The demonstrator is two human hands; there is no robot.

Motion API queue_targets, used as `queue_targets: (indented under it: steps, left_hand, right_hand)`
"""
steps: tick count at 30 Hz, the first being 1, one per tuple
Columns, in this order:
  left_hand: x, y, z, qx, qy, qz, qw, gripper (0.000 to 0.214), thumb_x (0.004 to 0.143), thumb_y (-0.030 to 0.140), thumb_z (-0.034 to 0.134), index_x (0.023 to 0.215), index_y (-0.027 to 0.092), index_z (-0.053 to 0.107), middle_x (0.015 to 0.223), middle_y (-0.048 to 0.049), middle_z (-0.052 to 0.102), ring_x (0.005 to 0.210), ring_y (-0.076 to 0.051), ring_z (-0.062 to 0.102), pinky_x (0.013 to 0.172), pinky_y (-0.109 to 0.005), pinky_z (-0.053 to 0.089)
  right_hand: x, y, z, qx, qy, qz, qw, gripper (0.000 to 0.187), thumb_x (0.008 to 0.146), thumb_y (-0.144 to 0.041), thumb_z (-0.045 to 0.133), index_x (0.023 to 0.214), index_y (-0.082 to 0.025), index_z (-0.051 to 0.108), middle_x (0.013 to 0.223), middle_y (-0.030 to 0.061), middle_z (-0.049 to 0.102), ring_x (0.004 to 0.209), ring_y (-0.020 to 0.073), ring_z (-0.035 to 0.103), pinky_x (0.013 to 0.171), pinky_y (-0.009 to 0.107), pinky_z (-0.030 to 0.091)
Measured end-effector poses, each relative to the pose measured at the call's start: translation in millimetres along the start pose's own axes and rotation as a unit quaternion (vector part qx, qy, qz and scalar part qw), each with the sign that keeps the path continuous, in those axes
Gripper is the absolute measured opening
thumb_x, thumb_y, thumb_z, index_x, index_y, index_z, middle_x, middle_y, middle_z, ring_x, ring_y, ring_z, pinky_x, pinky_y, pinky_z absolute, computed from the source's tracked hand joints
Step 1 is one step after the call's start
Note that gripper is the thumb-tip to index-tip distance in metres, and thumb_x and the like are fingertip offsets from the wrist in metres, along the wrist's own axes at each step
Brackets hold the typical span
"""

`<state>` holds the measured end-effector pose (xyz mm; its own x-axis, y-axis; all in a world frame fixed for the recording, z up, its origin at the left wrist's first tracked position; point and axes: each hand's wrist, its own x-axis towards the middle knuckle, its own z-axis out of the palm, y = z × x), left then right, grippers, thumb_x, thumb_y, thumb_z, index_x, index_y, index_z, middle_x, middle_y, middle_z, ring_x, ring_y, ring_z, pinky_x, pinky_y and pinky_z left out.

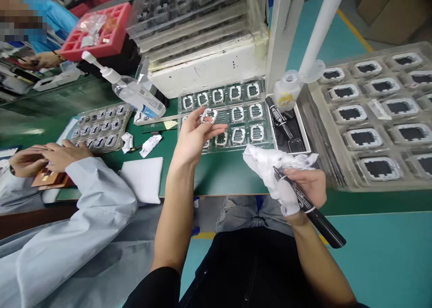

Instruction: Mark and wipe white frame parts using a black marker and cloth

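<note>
My left hand is raised over the near-left corner of a clear tray of small white-framed parts. Its fingertips pinch one such part. My right hand hovers at the table's front edge, closed on a crumpled white cloth and a black marker that points down to the right. The tray's rows hold several more parts.
A co-worker in a white coat sits at my left, hands by another parts tray. A pump bottle lies on the green mat. Stacked trays stand behind, a white post, a small bottle, and large trays at right.
</note>
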<state>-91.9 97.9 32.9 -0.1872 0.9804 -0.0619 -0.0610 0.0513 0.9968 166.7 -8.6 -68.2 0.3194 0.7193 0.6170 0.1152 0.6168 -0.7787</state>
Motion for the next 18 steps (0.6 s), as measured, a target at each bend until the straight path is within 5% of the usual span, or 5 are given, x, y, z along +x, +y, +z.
queue_targets:
  steps: [6, 13, 18]
  left_hand:
    - [27.0, -9.0, 4.3, 0.208, 0.044, 0.041, 0.976, 0.041, 0.101, 0.014, 0.065, 0.142, 0.019, 0.066, 0.114, -0.0082, 0.075, 0.092, -0.022, 0.086, 0.092, -0.039, 0.073]
    - [25.4, -0.4, 12.9, 0.465, 0.086, 0.179, 0.863, 0.024, 0.103, 0.032, 0.067, 0.122, 0.019, 0.077, 0.096, -0.0074, 0.077, 0.087, -0.027, 0.074, 0.092, -0.042, 0.057]
    - [34.1, 2.4, 21.8, 0.558, 0.004, 0.161, 0.814, 0.018, 0.1, 0.038, 0.074, 0.107, 0.021, 0.077, 0.095, -0.0081, 0.076, 0.094, -0.03, 0.071, 0.091, -0.041, 0.052]
  right_hand:
    - [-2.6, -5.8, -2.7, -0.01, -0.025, 0.04, 0.999, 0.024, 0.098, -0.039, 0.084, 0.121, -0.038, 0.075, 0.1, 0.0029, 0.081, 0.085, 0.0251, 0.077, 0.066, 0.04, 0.065]
    - [-0.5, -7.9, -3.4, -0.008, -0.037, 0.031, 0.999, 0.026, 0.096, -0.035, 0.082, 0.121, -0.033, 0.074, 0.097, 0.0025, 0.081, 0.079, 0.0232, 0.077, 0.061, 0.037, 0.064]
    - [1.9, -7.6, -2.0, -0.003, -0.035, 0.013, 0.999, 0.024, 0.096, -0.032, 0.081, 0.118, -0.029, 0.073, 0.094, 0.0005, 0.079, 0.075, 0.0188, 0.076, 0.061, 0.031, 0.062]
